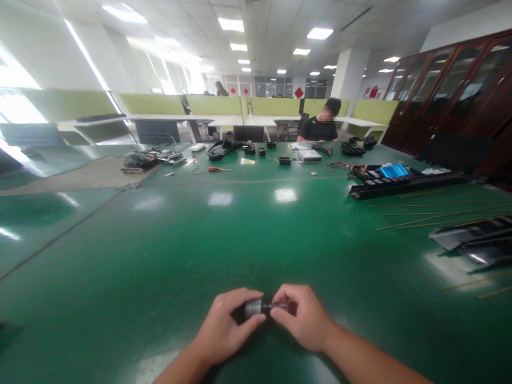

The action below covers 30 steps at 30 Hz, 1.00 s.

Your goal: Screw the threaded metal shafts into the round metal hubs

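Observation:
Low in the middle of the head view, my left hand [234, 322] is closed around a short grey metal cylinder [253, 308]. Its thumb and fingers grip the cylinder from above and below. A thin dark shaft [267, 306] sticks out of the cylinder toward the right. My right hand [302, 314] pinches the far end of this shaft between thumb and forefinger. Both hands are just above the green tabletop [224, 240]. The exact kind of the part is too small and blurred to make out, and my fingers hide some of it.
Across the table lie an orange screwdriver [216, 169], a white box [309, 156] and a heap of electronic parts [156, 157]. A long black channel [404, 184] and thin rods [436, 216] lie at the right. A person [320, 127] sits at the far side.

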Available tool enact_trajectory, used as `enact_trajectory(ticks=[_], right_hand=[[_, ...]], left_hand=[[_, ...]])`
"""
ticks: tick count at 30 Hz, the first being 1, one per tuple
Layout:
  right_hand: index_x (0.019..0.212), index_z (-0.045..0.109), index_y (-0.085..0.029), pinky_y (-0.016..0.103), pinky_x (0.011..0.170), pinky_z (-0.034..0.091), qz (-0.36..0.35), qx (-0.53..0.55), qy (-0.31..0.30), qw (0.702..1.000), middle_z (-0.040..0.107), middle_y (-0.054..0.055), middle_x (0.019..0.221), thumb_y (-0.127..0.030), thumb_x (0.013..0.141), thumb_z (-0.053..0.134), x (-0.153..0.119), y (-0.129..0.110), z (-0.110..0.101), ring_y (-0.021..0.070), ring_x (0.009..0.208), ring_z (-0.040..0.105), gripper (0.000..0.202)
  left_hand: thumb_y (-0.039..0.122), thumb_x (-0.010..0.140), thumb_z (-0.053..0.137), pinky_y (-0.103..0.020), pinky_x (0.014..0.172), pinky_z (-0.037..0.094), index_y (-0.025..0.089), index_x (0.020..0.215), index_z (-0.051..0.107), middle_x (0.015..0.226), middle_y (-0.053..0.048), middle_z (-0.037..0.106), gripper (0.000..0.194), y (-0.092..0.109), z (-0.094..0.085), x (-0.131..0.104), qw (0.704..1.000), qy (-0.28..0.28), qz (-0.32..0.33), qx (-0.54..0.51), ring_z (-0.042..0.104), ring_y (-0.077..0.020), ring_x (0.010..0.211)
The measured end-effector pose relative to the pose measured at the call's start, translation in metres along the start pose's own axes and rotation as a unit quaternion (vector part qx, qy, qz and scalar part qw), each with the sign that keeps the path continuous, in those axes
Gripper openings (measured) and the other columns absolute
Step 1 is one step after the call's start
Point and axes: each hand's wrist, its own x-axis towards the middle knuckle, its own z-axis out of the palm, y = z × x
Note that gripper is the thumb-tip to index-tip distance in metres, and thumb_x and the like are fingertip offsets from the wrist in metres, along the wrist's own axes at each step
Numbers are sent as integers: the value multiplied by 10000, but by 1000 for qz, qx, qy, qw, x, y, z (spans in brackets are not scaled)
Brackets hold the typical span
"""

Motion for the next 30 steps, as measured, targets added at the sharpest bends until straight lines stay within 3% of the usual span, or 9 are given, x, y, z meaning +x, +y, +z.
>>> enact_trajectory(ticks=[14, 30], right_hand=[[762, 669, -170, 228, 551, 372, 2, 9, 5, 1000, 586, -23, 621, -222, 796, 681, -1, 2, 1, 129, 568, 519, 63], [760, 666, -166, 226, 556, 377, 5, 23, 6, 1000, 573, -30, 615, -215, 786, 687, 0, 2, 0, 121, 561, 502, 60]], left_hand=[[384, 863, 729, -215, 730, 566, 277, 1025, 733, 899, 22, 781, 194, 2, -1, 2, 1000, 10, -3, 4, 745, -157, 798], [395, 875, 712, -236, 756, 584, 244, 1020, 750, 902, -28, 781, 213, 1, -1, 2, 1000, 1, -19, -4, 743, -181, 802]])
